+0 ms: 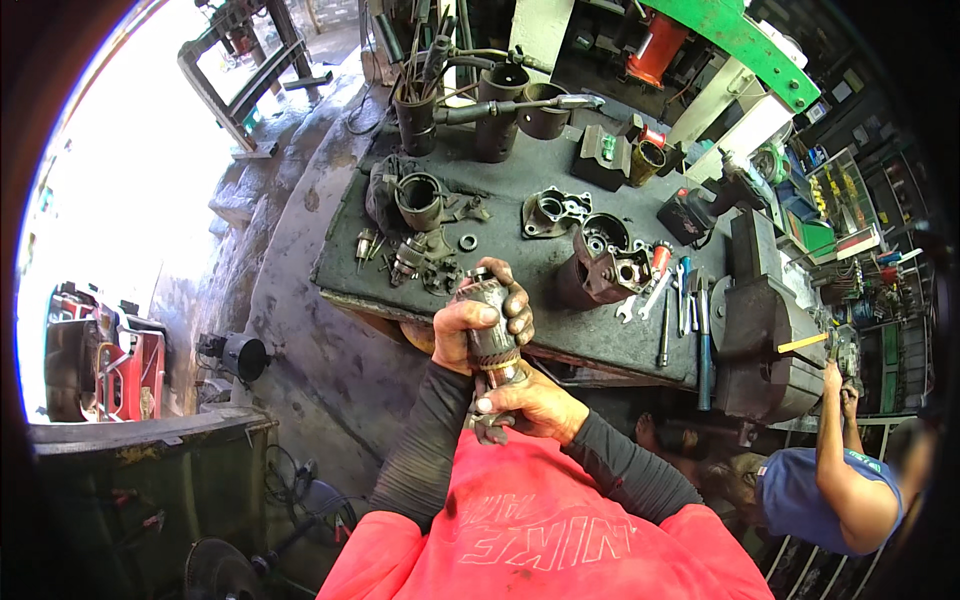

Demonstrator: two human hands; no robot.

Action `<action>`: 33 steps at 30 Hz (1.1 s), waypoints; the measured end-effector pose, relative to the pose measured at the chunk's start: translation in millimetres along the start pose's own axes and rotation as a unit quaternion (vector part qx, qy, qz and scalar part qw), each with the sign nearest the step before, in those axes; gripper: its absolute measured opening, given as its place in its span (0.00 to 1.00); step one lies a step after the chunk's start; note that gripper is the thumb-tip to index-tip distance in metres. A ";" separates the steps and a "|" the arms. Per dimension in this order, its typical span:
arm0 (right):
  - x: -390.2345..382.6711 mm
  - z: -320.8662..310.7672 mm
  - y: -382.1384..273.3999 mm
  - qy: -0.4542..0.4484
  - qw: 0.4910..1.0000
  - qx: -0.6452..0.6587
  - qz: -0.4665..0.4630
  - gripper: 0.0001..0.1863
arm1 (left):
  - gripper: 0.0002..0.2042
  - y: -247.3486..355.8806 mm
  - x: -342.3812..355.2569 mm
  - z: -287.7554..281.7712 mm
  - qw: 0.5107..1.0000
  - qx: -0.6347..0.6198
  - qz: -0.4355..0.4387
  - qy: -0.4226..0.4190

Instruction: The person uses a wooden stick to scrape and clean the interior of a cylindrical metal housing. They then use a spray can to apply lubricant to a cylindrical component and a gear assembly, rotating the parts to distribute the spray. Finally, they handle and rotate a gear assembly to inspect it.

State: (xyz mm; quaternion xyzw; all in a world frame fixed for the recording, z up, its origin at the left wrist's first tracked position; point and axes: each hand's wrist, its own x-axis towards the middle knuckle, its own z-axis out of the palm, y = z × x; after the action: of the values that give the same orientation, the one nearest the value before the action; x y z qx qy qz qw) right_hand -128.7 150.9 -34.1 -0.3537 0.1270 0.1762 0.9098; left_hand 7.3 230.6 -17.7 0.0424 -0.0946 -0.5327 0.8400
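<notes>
In front of my chest I hold a dark cylindrical metal rotor (pixel 492 335) upright, with a brassy ringed band on its lower part. My left hand (pixel 467 325) wraps round its upper part, while my right hand (pixel 525 405) grips the lower end. Beyond it on the dark workbench (pixel 610 350) lie a gear shaft (pixel 408 258), a washer (pixel 468 243), a hollow cylinder (pixel 420 205), a flat housing plate (pixel 548 212) and a larger open housing (pixel 595 278). Wrenches (pixel 650 300) and a long blue-handled tool (pixel 704 370) lie to the right.
A co-worker in blue (pixel 825 495) works at the right beside a dark bulky metal block (pixel 760 355). Containers of tools (pixel 497 120), a cordless drill (pixel 720 195) and a green press (pixel 740 50) stand behind. A metal tub (pixel 150 480) and red machine (pixel 140 370) are at left.
</notes>
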 end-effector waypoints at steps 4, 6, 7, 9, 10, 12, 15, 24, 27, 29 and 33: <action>11.5 2.3 -15.4 0.338 0.761 -0.536 -0.141 0.13 | 0.19 -8.3 14.9 -2.5 0.817 0.470 0.190 0.273; 12.3 5.8 -16.8 0.347 0.747 -0.543 -0.163 0.16 | 0.19 -9.0 14.8 -4.8 0.759 0.531 0.252 0.278; 11.2 7.0 -16.6 0.335 0.793 -0.493 -0.127 0.14 | 0.20 -7.9 14.7 -6.3 0.761 0.545 0.253 0.242; -1.4 9.1 -9.4 0.137 0.974 -0.182 -0.016 0.09 | 0.23 0.8 2.7 -8.9 0.955 0.264 0.052 0.126; -1.8 9.3 -5.3 0.090 0.993 -0.071 -0.024 0.11 | 0.25 -0.4 -0.3 -9.7 0.987 0.151 0.006 0.058; -4.0 5.4 -1.7 0.015 1.000 0.017 0.007 0.16 | 0.29 -0.2 0.1 -10.9 0.997 0.078 -0.013 -0.002; 14.1 -7.9 -5.6 0.285 0.869 -0.393 -0.090 0.10 | 0.20 -9.0 13.4 -12.7 0.836 0.464 0.161 0.246; -1.0 -8.2 -4.9 0.077 0.989 -0.129 -0.006 0.16 | 0.24 2.5 1.5 -16.1 0.999 0.044 -0.030 0.008; 2.9 -5.7 -9.2 0.154 0.971 -0.182 -0.006 0.13 | 0.22 -3.8 6.4 -16.0 0.970 0.230 0.026 0.080; 10.0 -3.9 -10.6 0.346 0.817 -0.460 -0.042 0.14 | 0.17 -15.7 13.0 -14.6 0.778 0.552 0.173 0.245; 2.6 3.6 -0.6 0.316 0.855 -0.392 -0.121 0.13 | 0.20 -14.2 5.4 -13.0 0.795 0.551 0.161 0.196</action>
State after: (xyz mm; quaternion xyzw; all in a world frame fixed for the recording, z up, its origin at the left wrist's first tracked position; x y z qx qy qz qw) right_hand -125.7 153.6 -32.1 -0.7304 0.2842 -0.0215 0.6207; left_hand -0.5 219.2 -32.2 0.5859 -0.2109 -0.2278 0.7485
